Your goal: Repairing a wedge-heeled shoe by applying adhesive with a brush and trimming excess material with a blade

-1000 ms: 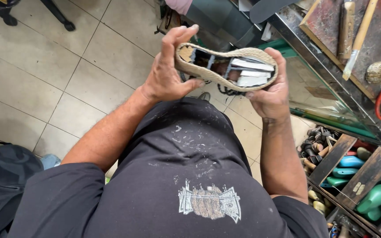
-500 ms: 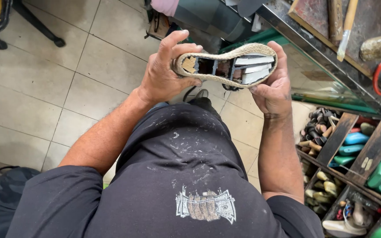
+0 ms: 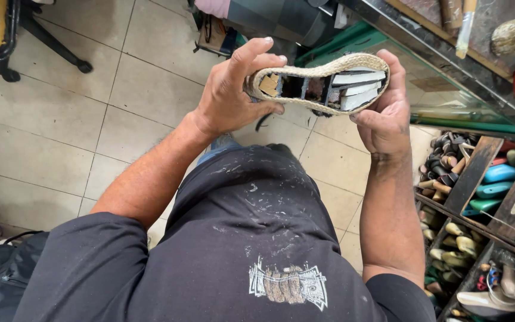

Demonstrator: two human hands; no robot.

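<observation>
Two hands, left hand and right hand, fingers closed round a rope-edged sole, tilted up for viewing.

A shoe-repair workshop. Partitioned wooden shelves at the right hold coloured plastic shoe lasts, heels and loose soles. A wooden-handled tool lies on the cluttered glass-fronted table above the beige tiled floor.

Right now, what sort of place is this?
Most likely a shoe repair workshop: both hands hold a rope-edged sole, wooden compartments at the right hold heels and coloured shoe forms, and a tool-strewn workbench stands ahead.
</observation>
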